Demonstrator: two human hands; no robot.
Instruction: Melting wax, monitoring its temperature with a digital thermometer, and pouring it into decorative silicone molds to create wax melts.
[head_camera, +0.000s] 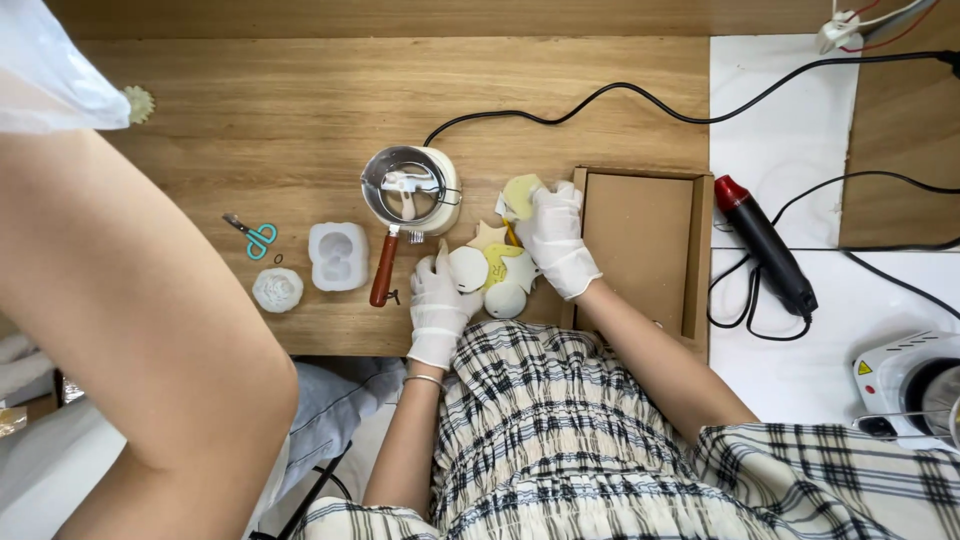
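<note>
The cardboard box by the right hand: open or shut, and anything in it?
Open. The cardboard box lies flat with its raised walls showing around a bare brown bottom; no lid covers it. The right hand hides its left edge, so contents there cannot be told.

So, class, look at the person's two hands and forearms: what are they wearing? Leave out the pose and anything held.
Both the left hand and right hand wear thin white gloves, wrinkled, ending at the wrist. The forearms are bare, with no sleeves showing. A thin silvery bracelet circles the left wrist just below the glove cuff.
</note>
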